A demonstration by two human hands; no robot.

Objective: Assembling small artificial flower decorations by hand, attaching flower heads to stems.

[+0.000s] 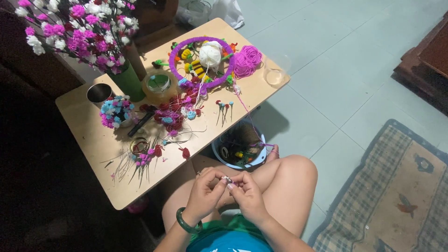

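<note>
**Small piece pinched between both hands, low centre of frame**

I see my left hand and right hand pressed together over my lap, fingertips clamped on a tiny pale piece; its long axis I cannot tell. A pink thread runs up-frame from near it, past the blue bowl, to the pink yarn ball on the desk.

Pale blue-green tiled floor, low light-wood worktop standing on it, plaid woven rug at lower right (fish motif), dark wooden furniture at right edge, left side in deep shadow.
</note>
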